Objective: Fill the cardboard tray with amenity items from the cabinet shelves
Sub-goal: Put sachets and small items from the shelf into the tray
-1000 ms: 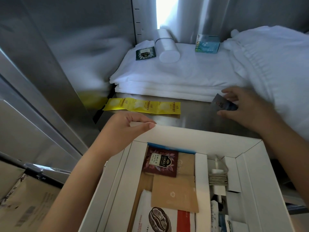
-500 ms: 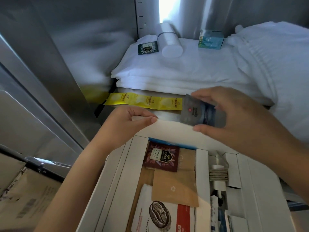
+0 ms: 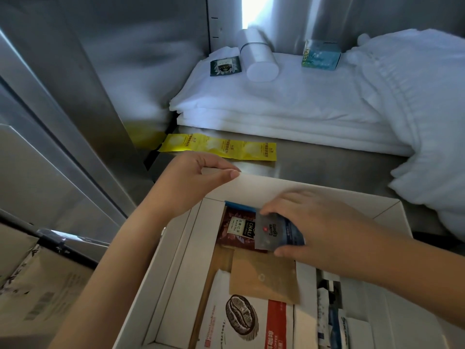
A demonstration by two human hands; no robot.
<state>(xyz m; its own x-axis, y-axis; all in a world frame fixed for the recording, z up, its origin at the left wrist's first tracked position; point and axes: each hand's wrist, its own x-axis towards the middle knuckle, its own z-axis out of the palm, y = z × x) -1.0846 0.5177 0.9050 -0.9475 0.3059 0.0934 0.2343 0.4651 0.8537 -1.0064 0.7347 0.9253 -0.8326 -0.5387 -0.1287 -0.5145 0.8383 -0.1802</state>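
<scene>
Now, grey-blue sachet (image 3: 273,234): long axis runs roughly left to right across the tray, the grey end pointing left and the blue end tucked under the palm. Flat face up and slightly tilted; the print reads upside down from the head view. It sits over the far end of the centre compartment of the cardboard tray (image 3: 276,188), overlapping the right edge of a maroon tea sachet (image 3: 235,230). Whether the two touch, cannot tell.

Right hand (image 3: 317,222): palm down, forearm entering from lower right. It pinches the sachet across its short width, thumb on the near edge and fingertips (image 3: 264,212) on the far edge.

Left hand (image 3: 188,181): grips the tray's far rim near the left corner, thumb laid along the rim's top, fingers curled behind it.

Also in the centre compartment: a brown paper packet (image 3: 264,278) and a coffee packet (image 3: 249,321) nearer the camera. On the steel shelf (image 3: 327,165) beyond lies a yellow strip (image 3: 219,147) beside folded white towels (image 3: 276,109).
</scene>
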